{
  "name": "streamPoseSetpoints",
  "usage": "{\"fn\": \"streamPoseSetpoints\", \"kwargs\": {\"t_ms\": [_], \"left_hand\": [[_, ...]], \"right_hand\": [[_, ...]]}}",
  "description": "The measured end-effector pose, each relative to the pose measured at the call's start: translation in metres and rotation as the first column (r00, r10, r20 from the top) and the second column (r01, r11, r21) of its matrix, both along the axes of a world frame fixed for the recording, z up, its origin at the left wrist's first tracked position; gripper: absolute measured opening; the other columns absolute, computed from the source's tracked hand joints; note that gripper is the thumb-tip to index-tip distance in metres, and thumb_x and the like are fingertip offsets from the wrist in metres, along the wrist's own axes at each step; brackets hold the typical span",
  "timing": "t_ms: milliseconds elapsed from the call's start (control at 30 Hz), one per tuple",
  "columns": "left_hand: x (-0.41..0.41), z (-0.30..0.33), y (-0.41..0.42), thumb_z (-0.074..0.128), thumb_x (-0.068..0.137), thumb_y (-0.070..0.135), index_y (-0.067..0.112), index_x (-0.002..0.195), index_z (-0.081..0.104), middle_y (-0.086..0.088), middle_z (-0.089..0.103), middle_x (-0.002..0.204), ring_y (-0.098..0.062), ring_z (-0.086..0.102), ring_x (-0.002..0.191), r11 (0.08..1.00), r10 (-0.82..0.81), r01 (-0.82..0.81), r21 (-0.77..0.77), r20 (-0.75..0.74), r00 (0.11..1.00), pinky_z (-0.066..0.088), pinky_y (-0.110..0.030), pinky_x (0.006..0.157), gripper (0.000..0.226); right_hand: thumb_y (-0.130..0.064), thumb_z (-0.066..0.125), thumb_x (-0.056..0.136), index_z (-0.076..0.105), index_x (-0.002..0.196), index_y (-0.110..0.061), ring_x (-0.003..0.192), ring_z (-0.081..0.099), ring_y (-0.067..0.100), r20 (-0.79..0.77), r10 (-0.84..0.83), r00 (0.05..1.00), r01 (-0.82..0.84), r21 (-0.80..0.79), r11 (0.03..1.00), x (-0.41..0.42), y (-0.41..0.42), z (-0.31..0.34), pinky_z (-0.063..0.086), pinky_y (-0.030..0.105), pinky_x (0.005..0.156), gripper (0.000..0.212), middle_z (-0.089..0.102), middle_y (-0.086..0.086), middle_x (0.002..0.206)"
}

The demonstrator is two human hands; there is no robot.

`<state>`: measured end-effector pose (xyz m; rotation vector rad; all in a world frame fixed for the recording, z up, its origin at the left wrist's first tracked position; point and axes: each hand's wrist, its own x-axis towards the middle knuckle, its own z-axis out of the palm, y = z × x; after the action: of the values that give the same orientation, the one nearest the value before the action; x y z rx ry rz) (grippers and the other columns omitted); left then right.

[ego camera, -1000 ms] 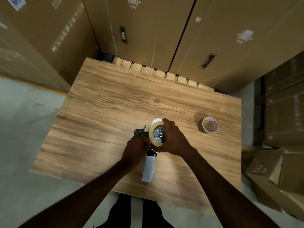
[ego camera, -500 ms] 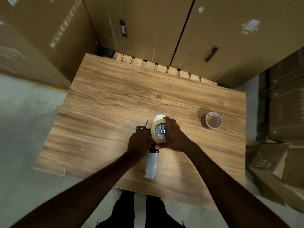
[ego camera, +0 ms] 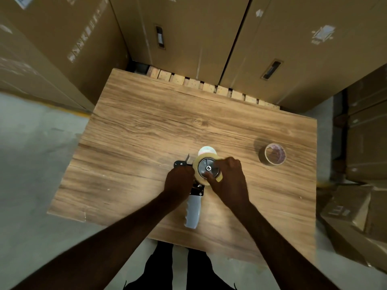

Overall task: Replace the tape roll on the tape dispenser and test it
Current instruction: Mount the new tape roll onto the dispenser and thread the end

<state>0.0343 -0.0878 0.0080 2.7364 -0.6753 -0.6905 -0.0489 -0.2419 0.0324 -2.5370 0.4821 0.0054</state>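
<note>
A tape dispenser [ego camera: 193,210] with a pale ribbed handle and black metal head lies on the wooden table [ego camera: 146,132], handle toward me. A tan tape roll [ego camera: 198,163] sits on its hub, the grey hub disc facing up. My left hand [ego camera: 178,183] grips the dispenser's black frame just left of the roll. My right hand [ego camera: 229,178] holds the roll's right side, a finger across the hub. A pale object [ego camera: 207,150] shows just behind the roll. A worn tape core [ego camera: 274,154] stands on the table to the right.
Tall cardboard boxes [ego camera: 188,34] wall the table's far side and left. Smaller cartons [ego camera: 356,210] are stacked on the floor to the right. Pallet blocks [ego camera: 209,85] show along the far edge. Grey concrete floor [ego camera: 31,164] lies to the left.
My right hand has shifted round the roll, from its far side to its right, with a finger now on the hub. My left hand stays on the frame. The camera moved slightly.
</note>
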Motion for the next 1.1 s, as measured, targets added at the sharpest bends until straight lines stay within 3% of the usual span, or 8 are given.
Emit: {"fn": "streamPoseSetpoints", "kwargs": {"t_ms": [33,100,267,333,500,800,933,1100], "left_hand": [[0.004,0.002,0.0,0.056,0.093,0.017,0.011,0.099,0.071,-0.012,0.072,0.101,-0.031,0.07,0.098,0.999,-0.036,0.035,0.024,0.007,0.999,0.055,-0.039,0.08,0.017],[0.013,0.006,0.0,0.06,0.089,0.017,0.01,0.095,0.071,-0.015,0.072,0.099,-0.035,0.07,0.095,0.996,-0.085,0.084,0.035,0.016,0.996,0.055,-0.041,0.078,0.015],[0.028,0.01,-0.004,0.056,0.093,0.021,0.009,0.107,0.065,-0.017,0.068,0.108,-0.04,0.067,0.1,0.971,-0.216,0.21,0.115,0.051,0.975,0.052,-0.041,0.081,0.02],[0.032,0.011,-0.006,0.054,0.095,0.022,0.009,0.11,0.063,-0.016,0.067,0.113,-0.038,0.066,0.105,0.964,-0.238,0.233,0.13,0.029,0.971,0.051,-0.041,0.084,0.022],[0.038,0.012,-0.003,0.057,0.093,0.021,0.012,0.107,0.066,-0.014,0.068,0.112,-0.036,0.065,0.106,0.962,-0.256,0.257,0.097,-0.024,0.966,0.05,-0.042,0.088,0.02],[0.041,0.015,0.001,0.063,0.087,0.027,0.018,0.106,0.068,-0.011,0.068,0.112,-0.034,0.065,0.108,0.979,-0.191,0.195,0.064,-0.07,0.979,0.049,-0.038,0.089,0.022],[0.045,0.018,-0.004,0.066,0.084,0.025,0.016,0.105,0.067,-0.01,0.07,0.111,-0.032,0.066,0.107,0.976,-0.189,0.197,0.089,-0.096,0.977,0.051,-0.037,0.086,0.023],[0.053,0.023,-0.009,0.068,0.082,0.026,0.014,0.108,0.064,-0.011,0.067,0.116,-0.032,0.065,0.11,0.957,-0.248,0.264,0.119,-0.133,0.959,0.051,-0.039,0.087,0.03]], "right_hand": [[-0.038,0.073,0.085,0.076,0.102,-0.018,0.096,0.063,0.033,0.055,0.014,0.998,-0.011,-0.051,0.999,-0.01,0.013,0.004,0.052,0.038,0.076,0.026,0.069,0.008,0.097],[-0.034,0.067,0.085,0.08,0.099,-0.019,0.088,0.068,0.034,0.04,0.12,0.992,-0.117,-0.074,0.99,-0.03,0.042,0.004,0.056,0.041,0.071,0.023,0.074,0.008,0.093],[-0.022,0.086,0.073,0.066,0.136,-0.005,0.108,0.069,0.038,-0.324,0.291,0.9,-0.348,-0.132,0.928,-0.033,0.095,-0.019,0.061,0.043,0.077,0.068,0.069,0.018,0.132],[-0.015,0.092,0.059,0.062,0.139,-0.002,0.107,0.067,0.039,-0.391,0.278,0.877,-0.359,-0.149,0.921,-0.028,0.101,-0.018,0.059,0.044,0.076,0.087,0.066,0.021,0.134],[-0.004,0.09,0.046,0.064,0.135,-0.008,0.091,0.063,0.039,-0.38,0.252,0.89,-0.344,-0.196,0.918,-0.017,0.104,-0.013,0.054,0.043,0.065,0.093,0.064,0.024,0.134],[0.004,0.072,0.068,0.06,0.139,-0.011,0.097,0.06,0.038,-0.293,0.217,0.931,-0.261,-0.121,0.958,-0.022,0.106,-0.021,0.051,0.042,0.065,0.074,0.062,0.019,0.132],[-0.002,0.065,0.076,0.064,0.134,-0.007,0.09,0.06,0.035,-0.3,0.164,0.94,-0.216,-0.152,0.964,-0.024,0.108,-0.025,0.051,0.041,0.063,0.058,0.065,0.017,0.117],[-0.005,0.066,0.071,0.063,0.138,-0.009,0.087,0.059,0.035,-0.331,0.146,0.932,-0.217,-0.187,0.958,-0.018,0.112,-0.026,0.046,0.04,0.061,0.067,0.063,0.016,0.111]]}}
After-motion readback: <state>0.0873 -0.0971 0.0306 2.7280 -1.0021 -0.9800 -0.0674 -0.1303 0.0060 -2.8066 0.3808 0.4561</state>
